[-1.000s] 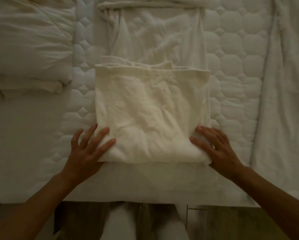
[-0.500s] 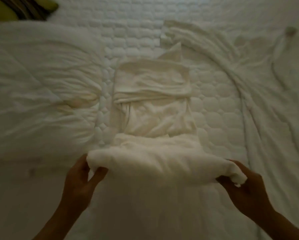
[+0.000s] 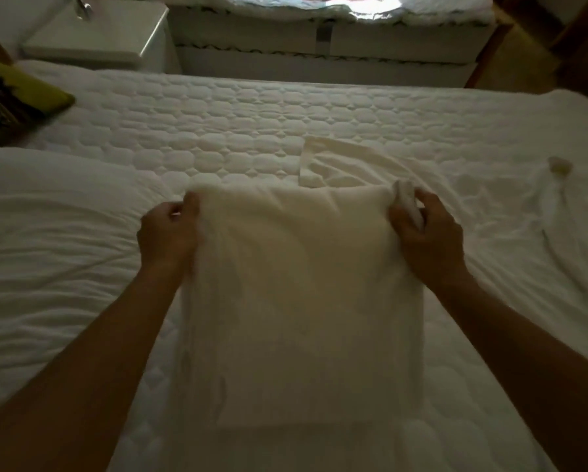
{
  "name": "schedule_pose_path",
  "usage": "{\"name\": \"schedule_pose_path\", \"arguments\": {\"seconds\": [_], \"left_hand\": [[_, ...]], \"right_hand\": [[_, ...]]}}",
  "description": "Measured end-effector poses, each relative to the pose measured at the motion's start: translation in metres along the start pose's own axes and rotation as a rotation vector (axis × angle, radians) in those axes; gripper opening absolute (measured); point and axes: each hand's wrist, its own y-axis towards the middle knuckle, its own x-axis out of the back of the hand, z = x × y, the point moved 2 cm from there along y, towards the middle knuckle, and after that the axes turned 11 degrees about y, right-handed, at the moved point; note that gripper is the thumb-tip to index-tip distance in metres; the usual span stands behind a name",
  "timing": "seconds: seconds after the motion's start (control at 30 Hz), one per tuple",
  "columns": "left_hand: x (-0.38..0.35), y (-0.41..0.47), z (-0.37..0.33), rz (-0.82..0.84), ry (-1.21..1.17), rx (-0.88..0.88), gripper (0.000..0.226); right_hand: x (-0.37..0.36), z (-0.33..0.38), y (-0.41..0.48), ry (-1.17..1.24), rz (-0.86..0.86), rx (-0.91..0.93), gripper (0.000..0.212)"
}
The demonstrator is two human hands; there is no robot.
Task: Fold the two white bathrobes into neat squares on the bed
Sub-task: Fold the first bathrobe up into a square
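a white duvet [image 3: 47, 233] lies bunched along the left of the quilted bed [image 3: 251, 131], with a yellow-green patterned cushion [image 3: 9, 97] at the far left; a nightstand [image 3: 95, 32] and another bed [image 3: 319, 39] stand beyond. a rumpled white cloth [image 3: 350, 165] spreads to the right, its corner just behind the bathrobe [image 3: 302, 301], which sits mid-bed, near side, folded into a thick, slightly blurred rectangle. the left hand [image 3: 166, 233] and right hand [image 3: 425, 233], well apart, each grip a far corner, fingers curled round the fabric
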Motion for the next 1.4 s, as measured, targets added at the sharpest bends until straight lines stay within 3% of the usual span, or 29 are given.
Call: {"name": "schedule_pose_path", "arguments": {"seconds": [0.07, 0.1, 0.17, 0.23, 0.33, 0.43, 0.67, 0.77, 0.87, 0.93, 1.03, 1.17, 1.27, 1.4], "left_hand": [[-0.031, 0.024, -0.001, -0.020, 0.230, -0.024, 0.074], [-0.047, 0.021, -0.002, 0.001, 0.347, -0.154, 0.080], [-0.083, -0.001, 0.009, 0.186, 0.632, -0.459, 0.084], [-0.118, -0.016, 0.043, 0.363, 0.824, -0.564, 0.078], [-0.143, -0.010, 0.082, 0.311, 0.798, -0.525, 0.073], [-0.151, 0.001, 0.081, 0.257, 0.757, -0.542, 0.076], [-0.141, 0.011, 0.075, 0.433, 0.756, -0.503, 0.085], [-0.126, 0.003, 0.071, 0.436, 0.697, -0.452, 0.102], [-0.101, -0.012, 0.084, 0.326, 0.474, -0.198, 0.131], [-0.079, -0.017, 0.105, 0.349, 0.214, 0.118, 0.141], [-0.062, -0.025, 0.121, 0.522, 0.032, 0.364, 0.122], [-0.053, -0.030, 0.115, 0.636, -0.114, 0.386, 0.108], [-0.051, -0.034, 0.115, 0.586, -0.107, 0.341, 0.091], [-0.041, -0.036, 0.107, 0.524, -0.142, 0.293, 0.076]], "right_hand": [[-0.037, -0.021, 0.029, -0.125, 0.112, -0.131, 0.076], [-0.055, -0.028, 0.030, -0.196, 0.142, -0.123, 0.081], [-0.096, -0.042, 0.019, -0.341, 0.259, 0.007, 0.085], [-0.128, -0.066, 0.001, -0.445, 0.436, 0.046, 0.083], [-0.145, -0.106, -0.008, -0.408, 0.459, -0.070, 0.080], [-0.150, -0.116, 0.001, -0.348, 0.401, -0.041, 0.079], [-0.139, -0.109, 0.003, -0.337, 0.505, -0.063, 0.080], [-0.114, -0.111, 0.000, -0.256, 0.513, -0.186, 0.092], [-0.073, -0.125, -0.024, -0.136, 0.308, -0.366, 0.107], [-0.055, -0.125, -0.038, 0.012, 0.335, -0.517, 0.098], [-0.054, -0.124, -0.033, 0.258, 0.410, -0.697, 0.071], [-0.060, -0.116, -0.025, 0.436, 0.485, -0.800, 0.074], [-0.062, -0.115, -0.026, 0.453, 0.547, -0.780, 0.071], [-0.066, -0.106, -0.033, 0.562, 0.467, -0.731, 0.067]]}}
